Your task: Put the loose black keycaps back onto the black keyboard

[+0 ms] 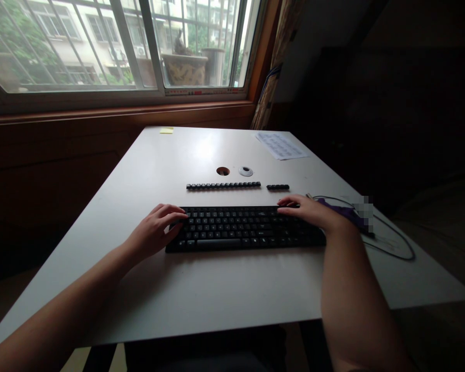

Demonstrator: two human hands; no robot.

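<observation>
A black keyboard (225, 227) lies flat on the white table, its long side across in front of me. My left hand (157, 225) grips its left end, fingers at the upper left corner and thumb lower down by the left keys. Over the upper right part reaches my right hand (304, 209), its fingertips on both sides of the back edge, closed on it. Just behind the keyboard stands a long row of black keycaps (223, 185), with a shorter row of keycaps (278, 187) to its right. The keys under my right hand and wrist are partly hidden.
Right of the keyboard lie a looped dark cable (405, 257) and a purple item (343, 212), partly blurred out. Farther back on the table (201, 294) are a round hole (223, 171), its cover ring (245, 171), printed sheets (282, 145) and a yellow note (166, 130).
</observation>
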